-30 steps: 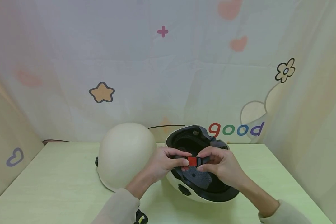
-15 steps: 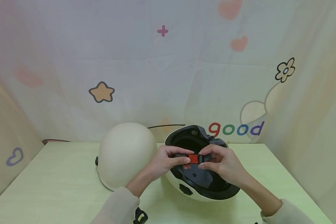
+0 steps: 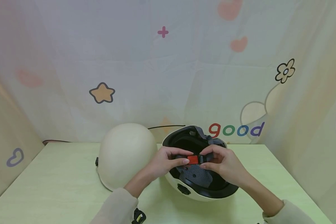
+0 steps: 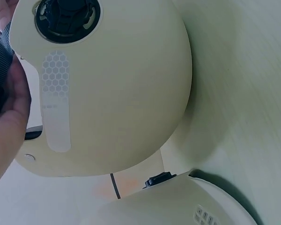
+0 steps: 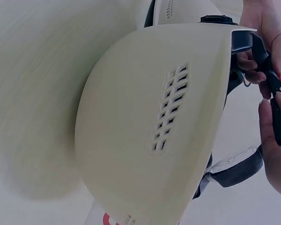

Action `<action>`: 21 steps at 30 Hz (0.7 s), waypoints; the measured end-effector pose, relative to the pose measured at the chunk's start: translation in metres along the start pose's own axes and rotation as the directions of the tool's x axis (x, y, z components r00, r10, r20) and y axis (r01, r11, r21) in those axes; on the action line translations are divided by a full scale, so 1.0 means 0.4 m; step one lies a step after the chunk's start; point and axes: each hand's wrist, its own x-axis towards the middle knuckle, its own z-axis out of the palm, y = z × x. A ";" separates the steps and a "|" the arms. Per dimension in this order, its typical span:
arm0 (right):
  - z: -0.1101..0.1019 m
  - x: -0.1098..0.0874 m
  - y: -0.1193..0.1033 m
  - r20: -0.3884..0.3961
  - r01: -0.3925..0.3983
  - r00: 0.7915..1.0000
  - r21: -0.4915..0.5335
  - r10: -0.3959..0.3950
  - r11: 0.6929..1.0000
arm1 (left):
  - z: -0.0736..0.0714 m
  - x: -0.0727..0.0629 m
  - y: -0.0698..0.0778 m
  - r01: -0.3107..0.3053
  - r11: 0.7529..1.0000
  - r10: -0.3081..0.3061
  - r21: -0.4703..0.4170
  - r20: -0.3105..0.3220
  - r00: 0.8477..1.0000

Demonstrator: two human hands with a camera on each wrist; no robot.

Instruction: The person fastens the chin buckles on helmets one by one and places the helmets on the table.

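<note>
A cream helmet (image 3: 196, 194) lies upside down at the right, its black padded inside facing up. Over its opening my left hand (image 3: 163, 161) pinches the red end of the chin strap buckle (image 3: 193, 160) between thumb and fingers. My right hand (image 3: 225, 161) pinches the dark end of the same buckle, close beside the red part. In the right wrist view, a loop of dark webbing strap (image 5: 241, 172) hangs off the helmet's edge. The left wrist view has the helmet's smooth shell (image 4: 117, 103) with a round black side cover (image 4: 68, 18).
A second cream helmet (image 3: 127, 155) stands dome up just left of the first, with a black fitting at its left edge. Both sit on a pale green table (image 3: 58, 186). Behind rises a printed cloth backdrop (image 3: 168, 77), with side panels left and right.
The upturned helmet has tipped and shifted slightly left. The buckle and both hands have moved up a little, and both keep their pinch on it.
</note>
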 end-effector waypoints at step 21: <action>-0.016 -0.022 0.083 0.086 -0.159 0.981 -0.177 0.176 0.971 | -0.050 -0.041 -0.007 0.104 0.961 -0.095 0.254 -0.048 0.994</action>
